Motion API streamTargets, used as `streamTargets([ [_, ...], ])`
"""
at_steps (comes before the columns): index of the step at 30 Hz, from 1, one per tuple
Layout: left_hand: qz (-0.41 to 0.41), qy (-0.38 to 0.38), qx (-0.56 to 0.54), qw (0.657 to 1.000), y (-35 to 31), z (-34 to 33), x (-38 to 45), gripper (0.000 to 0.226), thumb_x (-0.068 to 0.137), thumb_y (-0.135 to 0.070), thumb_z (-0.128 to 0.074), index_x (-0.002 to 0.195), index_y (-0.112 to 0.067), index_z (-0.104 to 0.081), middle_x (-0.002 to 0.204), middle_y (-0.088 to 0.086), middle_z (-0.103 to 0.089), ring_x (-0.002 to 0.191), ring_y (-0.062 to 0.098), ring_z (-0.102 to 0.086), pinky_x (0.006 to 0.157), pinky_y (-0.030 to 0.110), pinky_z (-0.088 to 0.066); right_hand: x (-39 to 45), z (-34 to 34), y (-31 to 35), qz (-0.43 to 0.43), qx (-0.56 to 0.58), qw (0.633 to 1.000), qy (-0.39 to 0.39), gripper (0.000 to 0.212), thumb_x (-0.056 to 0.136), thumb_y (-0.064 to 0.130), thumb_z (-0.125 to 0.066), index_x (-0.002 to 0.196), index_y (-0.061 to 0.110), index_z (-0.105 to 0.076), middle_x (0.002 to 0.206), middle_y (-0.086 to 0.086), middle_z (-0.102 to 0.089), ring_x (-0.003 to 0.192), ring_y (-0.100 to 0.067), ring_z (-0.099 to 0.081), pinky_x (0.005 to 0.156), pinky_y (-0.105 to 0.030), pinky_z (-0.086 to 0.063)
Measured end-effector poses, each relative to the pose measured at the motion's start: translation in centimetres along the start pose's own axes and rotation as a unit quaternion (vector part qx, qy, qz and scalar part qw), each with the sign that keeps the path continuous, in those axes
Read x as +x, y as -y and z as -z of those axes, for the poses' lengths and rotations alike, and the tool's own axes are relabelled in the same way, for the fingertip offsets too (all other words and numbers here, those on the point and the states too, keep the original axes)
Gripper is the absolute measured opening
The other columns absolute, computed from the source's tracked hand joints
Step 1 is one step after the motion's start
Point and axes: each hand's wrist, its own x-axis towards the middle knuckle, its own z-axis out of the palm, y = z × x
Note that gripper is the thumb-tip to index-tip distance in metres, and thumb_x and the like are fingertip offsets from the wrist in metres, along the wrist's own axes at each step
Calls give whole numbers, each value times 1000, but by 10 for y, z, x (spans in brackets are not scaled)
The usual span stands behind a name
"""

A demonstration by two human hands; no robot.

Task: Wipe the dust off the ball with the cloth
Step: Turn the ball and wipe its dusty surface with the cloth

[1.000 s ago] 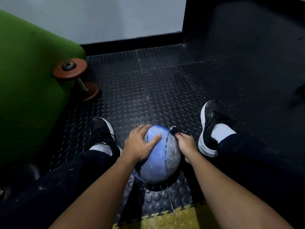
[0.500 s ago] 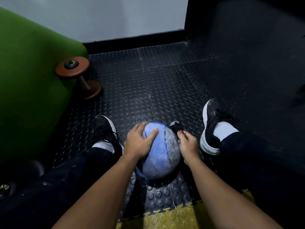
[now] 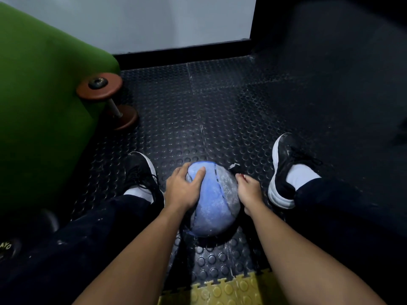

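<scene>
A blue ball [image 3: 214,203] with a grey dusty patch on its right side rests on the studded black floor between my feet. My left hand [image 3: 182,188] lies spread over the ball's upper left, fingers on its top. My right hand [image 3: 250,190] presses against the ball's right side, fingers closed on a dark cloth [image 3: 234,169] whose tip sticks out above the fingers. Most of the cloth is hidden behind the ball and my hand.
A brown dumbbell [image 3: 108,100] leans against a large green padded block [image 3: 44,111] at the left. My black shoes [image 3: 284,170] flank the ball. A yellow mat [image 3: 222,291] lies near me; a dark weight [image 3: 8,247] sits at bottom left. A wall stands behind.
My right hand with the cloth has slid down and back along the ball's right side. The left hand stays on top. The head camera shifted slightly.
</scene>
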Motion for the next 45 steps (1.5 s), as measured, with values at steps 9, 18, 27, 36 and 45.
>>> streamTargets([
  [9,76,61,9,995,6,20,5,78,88,-78,-41,154,-36,-38,155,6,-47,142,31,-43,117,43,-32,-14,-8,-6,-27,26,999,7,29,91,41,-59,83,16,-70,87,3,-70,84,-15,-63,83,-34,-51],
  [18,141,28,-26,989,22,19,1,87,65,-96,-30,133,-47,-55,137,-2,-62,128,29,-55,109,53,-40,-30,-20,0,21,-1,998,-58,36,89,32,-58,65,5,-54,58,1,-53,61,-16,-47,61,-32,-37],
  [27,167,41,-12,985,32,19,2,102,64,-100,-25,144,-41,-49,152,1,-51,139,30,-47,114,54,-34,-35,-29,9,43,-84,993,-73,39,88,36,-55,59,10,-50,55,3,-52,57,-18,-47,57,-31,-38],
  [36,33,16,-51,998,28,22,-3,92,78,-84,-45,154,-33,-38,161,-2,-39,148,20,-35,122,41,-26,-29,-35,24,88,-132,987,-14,41,92,40,-52,62,13,-53,67,0,-62,70,-22,-57,66,-34,-42],
  [45,-90,2,-5,996,32,18,4,80,75,-87,-52,142,-43,-50,149,-13,-49,140,12,-42,117,45,-35,-38,-23,-8,70,8,997,-27,34,97,30,-54,77,4,-62,73,-6,-64,70,-16,-53,69,-33,-42],
])
